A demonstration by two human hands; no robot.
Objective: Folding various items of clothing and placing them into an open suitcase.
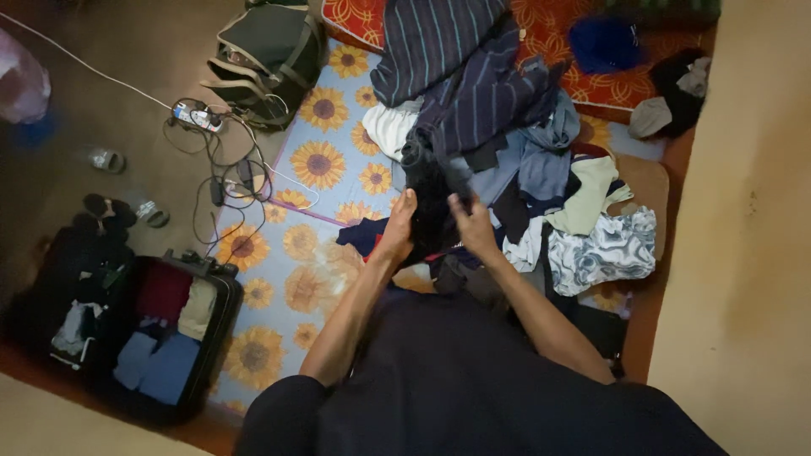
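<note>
My left hand and my right hand both grip a black garment held upright between them, over a sunflower-print sheet. Just beyond and to the right lies a heap of clothes: striped dark shirts, blue pieces, a pale green top and a white patterned cloth. My dark shirt fills the lower middle of the view.
An open suitcase with folded clothes lies on the floor at the lower left. A dark bag sits at the top, beside a power strip with tangled cables. A wall stands at the right. Sandals lie on the floor at the left.
</note>
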